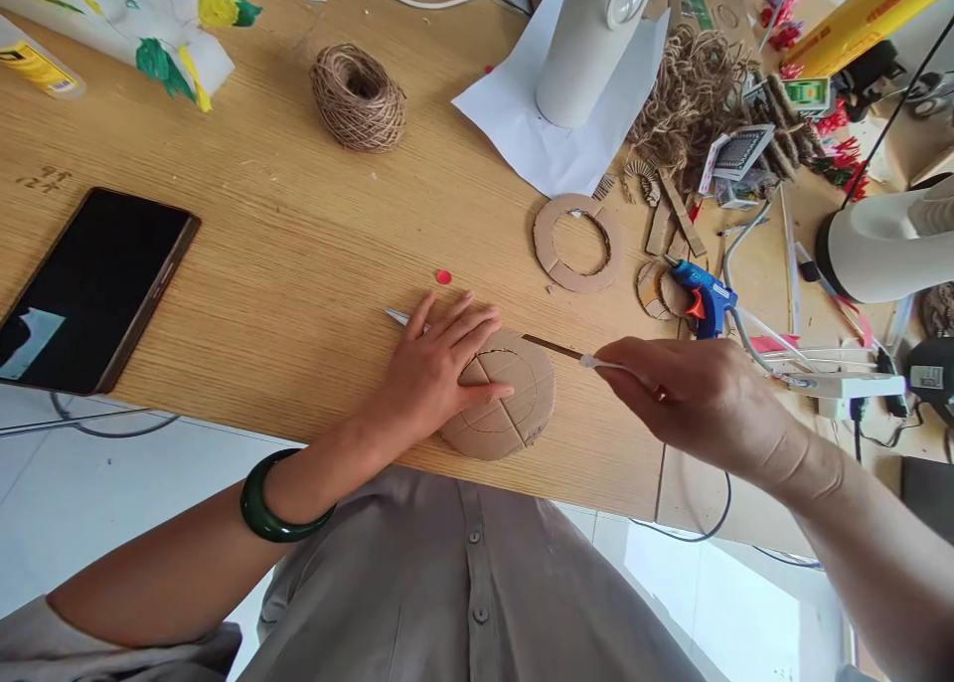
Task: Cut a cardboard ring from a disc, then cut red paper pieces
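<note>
My left hand [439, 374] lies flat on a round cardboard disc [531, 394], its fingers spread and the thumb across the middle. A circle is drawn on the disc, and a slit runs along part of it. In my closed right hand [690, 394] is a craft knife [556, 346] with a thin dark blade and a pale handle end. The blade points left, its tip by the disc's upper right edge; I cannot tell whether they touch. A pointed metal tip [397, 316] sticks out from under my left fingers; the rest is hidden.
Beyond the disc are a cardboard ring [548, 255], a red dot [444, 277] and a twine ball [359, 100]. A white bottle [588, 51] stands on paper. On the right lie a blue glue gun [708, 299] and cables. A phone [89, 284] rests at the left edge.
</note>
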Motion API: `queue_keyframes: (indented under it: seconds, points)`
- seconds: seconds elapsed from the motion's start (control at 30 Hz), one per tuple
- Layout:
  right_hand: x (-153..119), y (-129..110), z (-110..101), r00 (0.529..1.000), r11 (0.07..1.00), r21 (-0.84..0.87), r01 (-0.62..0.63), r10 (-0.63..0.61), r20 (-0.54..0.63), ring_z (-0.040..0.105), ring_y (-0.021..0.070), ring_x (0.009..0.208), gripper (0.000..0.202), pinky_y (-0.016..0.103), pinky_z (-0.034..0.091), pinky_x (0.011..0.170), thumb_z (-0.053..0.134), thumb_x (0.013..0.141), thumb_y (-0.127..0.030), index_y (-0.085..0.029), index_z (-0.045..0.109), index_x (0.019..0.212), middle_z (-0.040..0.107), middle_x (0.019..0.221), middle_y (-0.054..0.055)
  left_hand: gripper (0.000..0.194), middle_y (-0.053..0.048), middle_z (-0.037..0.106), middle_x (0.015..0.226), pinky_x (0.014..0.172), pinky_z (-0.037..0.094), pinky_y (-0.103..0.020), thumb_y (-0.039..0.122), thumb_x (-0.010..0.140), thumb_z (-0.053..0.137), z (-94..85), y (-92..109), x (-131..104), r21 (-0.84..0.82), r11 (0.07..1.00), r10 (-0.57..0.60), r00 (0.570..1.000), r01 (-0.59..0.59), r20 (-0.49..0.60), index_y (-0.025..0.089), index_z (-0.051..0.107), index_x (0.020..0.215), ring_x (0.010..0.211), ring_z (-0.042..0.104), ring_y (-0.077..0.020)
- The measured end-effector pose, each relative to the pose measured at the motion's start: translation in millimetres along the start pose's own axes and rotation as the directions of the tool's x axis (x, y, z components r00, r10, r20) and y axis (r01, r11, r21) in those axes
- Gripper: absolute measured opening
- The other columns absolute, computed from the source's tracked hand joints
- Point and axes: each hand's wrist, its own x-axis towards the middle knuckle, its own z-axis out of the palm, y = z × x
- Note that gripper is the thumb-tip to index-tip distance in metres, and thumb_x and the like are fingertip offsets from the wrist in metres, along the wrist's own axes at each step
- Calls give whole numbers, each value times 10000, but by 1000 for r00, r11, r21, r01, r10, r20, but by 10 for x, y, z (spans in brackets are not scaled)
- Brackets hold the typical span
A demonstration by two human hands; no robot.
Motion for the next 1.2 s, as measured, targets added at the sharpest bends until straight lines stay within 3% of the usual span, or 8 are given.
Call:
queue_keyframes:
  seconds: [0.27,0.73,0.97,1.2]
  points:
    - [-196,-116,247,994,987,121,-108,111,-23,431,71,446,204,250,278,467,515,959,-245,-150,670,867,507,538,-49,653,-114,603,1391,1184,247,-544,594,862,605,-1,-3,2,4,1000,-4,1000,4,8,165,532,1348,1362,481,-317]
    - [-239,-157,237,994,986,125,-106,108,-5,425,72,445,210,255,264,466,506,963,-230,-145,673,868,529,532,-43,652,-105,608,1388,1183,254,-537,603,869,590,3,-10,2,4,1000,3,1000,-3,-1,164,529,1347,1360,484,-310]
    - [-155,-292,203,996,996,-22,-91,92,6,349,82,410,289,270,200,446,456,967,-226,-150,641,758,431,465,-54,659,-101,604,1393,1193,239,-533,606,868,590,4,-3,1,5,1000,-2,1000,2,5,164,526,1353,1370,472,-306]
    - [109,-294,46,980,993,-83,-78,92,177,244,91,435,268,266,149,466,431,928,-227,-190,552,692,353,451,-55,648,-98,590,1410,1197,224,-539,569,850,642,4,4,6,-1,1000,-23,999,23,39,183,524,1356,1383,455,-313]
